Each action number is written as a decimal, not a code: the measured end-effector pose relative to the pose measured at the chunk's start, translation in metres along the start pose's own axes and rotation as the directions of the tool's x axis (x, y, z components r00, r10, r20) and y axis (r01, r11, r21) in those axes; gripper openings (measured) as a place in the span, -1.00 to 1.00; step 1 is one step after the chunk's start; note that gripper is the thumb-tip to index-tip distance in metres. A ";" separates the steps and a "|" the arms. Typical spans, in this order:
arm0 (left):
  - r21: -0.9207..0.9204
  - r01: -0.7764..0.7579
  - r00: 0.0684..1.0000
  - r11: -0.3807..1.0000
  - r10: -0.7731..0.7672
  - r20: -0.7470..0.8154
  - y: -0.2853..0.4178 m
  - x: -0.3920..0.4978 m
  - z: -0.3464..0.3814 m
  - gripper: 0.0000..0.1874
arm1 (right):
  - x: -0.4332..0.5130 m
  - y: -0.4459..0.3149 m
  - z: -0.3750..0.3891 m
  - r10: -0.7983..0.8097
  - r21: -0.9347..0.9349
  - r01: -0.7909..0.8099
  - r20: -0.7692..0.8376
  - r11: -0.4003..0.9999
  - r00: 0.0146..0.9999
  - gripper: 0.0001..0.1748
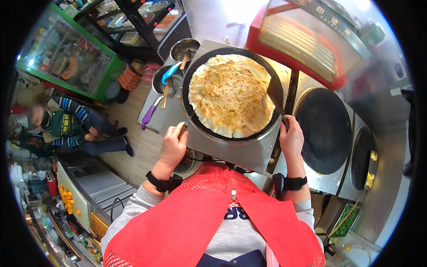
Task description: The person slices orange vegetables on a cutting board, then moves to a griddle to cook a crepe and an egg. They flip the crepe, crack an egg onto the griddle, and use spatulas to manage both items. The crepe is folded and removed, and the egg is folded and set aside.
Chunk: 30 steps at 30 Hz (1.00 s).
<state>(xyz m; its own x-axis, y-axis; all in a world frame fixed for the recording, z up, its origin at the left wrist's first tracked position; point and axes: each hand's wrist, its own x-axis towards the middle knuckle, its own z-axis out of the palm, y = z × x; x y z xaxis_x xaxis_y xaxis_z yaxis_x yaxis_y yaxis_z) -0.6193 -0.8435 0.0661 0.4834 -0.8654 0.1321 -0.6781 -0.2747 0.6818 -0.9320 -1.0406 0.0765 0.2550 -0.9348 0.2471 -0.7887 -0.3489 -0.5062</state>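
Observation:
A large browned flatbread [232, 96] lies flat on a round black griddle [196, 123], its edge pleated and slightly split near me. My right hand [292, 135] grips the handle of a wide metal spatula [276, 93], whose blade rests at the right edge of the bread. Left of the griddle's near side, my left hand [174, 145] is closed around a short brown handle [183, 129]; what this handle belongs to is hidden by the hand and cannot be told.
Two metal bowls [158, 80] with brushes and wooden sticks stand left of the griddle. A second round griddle [323, 130] and a third [363, 157] are at the right. A red-framed display case [297, 40] stands behind. A person [71, 125] is at the far left.

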 end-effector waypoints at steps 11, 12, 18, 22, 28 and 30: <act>0.141 -0.004 0.995 0.990 -0.010 0.100 0.009 0.083 -0.005 -0.70 | -0.025 -0.041 -0.037 -0.139 -0.130 0.173 0.231 0.976 0.963 -0.78; 0.177 -0.032 0.991 0.984 0.008 0.132 0.012 0.099 -0.002 -0.71 | -0.030 -0.047 -0.042 -0.133 -0.126 0.169 0.253 0.978 0.958 -0.78; 0.294 -0.151 0.951 0.944 0.057 0.304 0.035 0.164 0.027 -0.68 | -0.052 -0.069 -0.055 -0.124 -0.023 0.142 0.366 0.990 0.922 -0.77; 0.203 -0.168 0.981 0.965 0.143 0.130 0.022 0.131 0.044 -0.50 | -0.055 -0.054 -0.049 -0.043 0.181 0.005 0.204 0.983 0.978 -0.77; 0.223 -0.167 0.986 0.960 0.166 0.027 -0.018 0.030 0.021 -0.67 | -0.059 -0.018 -0.019 0.019 -0.012 -0.018 0.037 1.000 0.999 -0.71; 0.281 -0.148 0.989 0.948 0.132 0.073 -0.021 0.010 0.019 -0.67 | -0.059 -0.012 -0.005 0.009 -0.012 -0.009 0.070 1.000 0.997 -0.70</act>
<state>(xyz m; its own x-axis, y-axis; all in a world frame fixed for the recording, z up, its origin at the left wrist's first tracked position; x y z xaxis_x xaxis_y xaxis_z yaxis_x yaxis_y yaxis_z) -0.6106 -0.8547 0.0399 0.3478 -0.9223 0.1683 -0.8700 -0.2506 0.4246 -0.9403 -0.9809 0.0722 0.2863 -0.9404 0.1836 -0.7973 -0.3401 -0.4987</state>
